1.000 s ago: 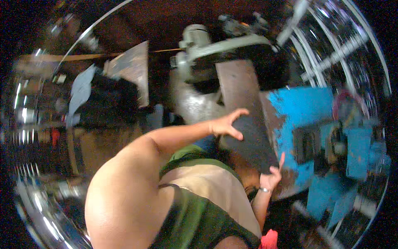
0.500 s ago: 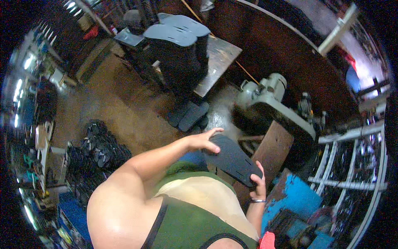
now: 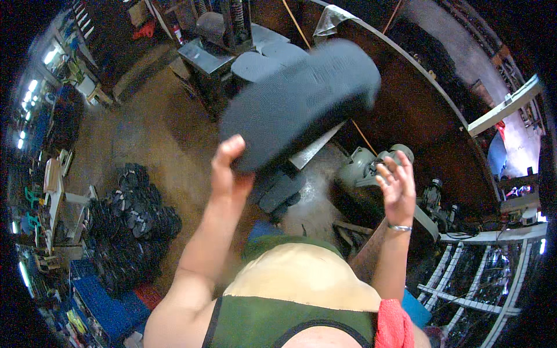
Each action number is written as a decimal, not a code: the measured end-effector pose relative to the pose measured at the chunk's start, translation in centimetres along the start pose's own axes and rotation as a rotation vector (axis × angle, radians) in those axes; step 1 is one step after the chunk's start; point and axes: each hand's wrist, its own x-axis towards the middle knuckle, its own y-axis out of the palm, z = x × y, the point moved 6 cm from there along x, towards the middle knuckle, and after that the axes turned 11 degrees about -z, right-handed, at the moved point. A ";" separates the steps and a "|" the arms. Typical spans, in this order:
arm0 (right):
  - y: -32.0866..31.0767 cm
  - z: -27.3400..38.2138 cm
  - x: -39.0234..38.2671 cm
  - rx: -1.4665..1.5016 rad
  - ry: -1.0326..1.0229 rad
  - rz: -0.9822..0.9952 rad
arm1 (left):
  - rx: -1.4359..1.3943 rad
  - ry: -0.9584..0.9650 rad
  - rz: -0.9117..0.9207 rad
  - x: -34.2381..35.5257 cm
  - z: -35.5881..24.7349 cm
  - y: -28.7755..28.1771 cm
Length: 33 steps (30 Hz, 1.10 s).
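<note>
My left hand (image 3: 227,168) is closed on the near end of a dark grey sandal sole (image 3: 296,104), thumb on its upper face. Raised high and tilted, the sole reaches up and to the right; its far end is smeared by motion. My right hand (image 3: 399,185) is apart from it, lifted to the right with fingers spread and nothing in them. Behind the held sole, light grey soles (image 3: 250,66) lie on top of a stack, largely hidden. More dark soles (image 3: 281,194) lie low, just past my body.
A grey motor-driven machine (image 3: 362,168) stands right of centre, beyond my right hand. On the floor at left is a heap of black pieces (image 3: 136,223). A pale metal rack (image 3: 464,293) fills the lower right, and a dark wall (image 3: 429,110) curves behind.
The sole has gone from between both hands, near my waist, up and away in my left hand. My right hand has let go and risen. My view has shifted.
</note>
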 end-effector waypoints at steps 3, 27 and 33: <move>1.9 -4.8 2.7 0.036 0.254 0.049 | 0.003 0.156 0.153 5.6 -4.8 5.5; -3.2 -31.6 24.2 -0.413 1.043 0.336 | 0.578 0.098 -0.340 18.4 -1.4 12.6; -3.3 -38.6 23.2 -0.443 1.211 0.233 | 0.707 0.201 -0.251 18.4 -1.4 10.9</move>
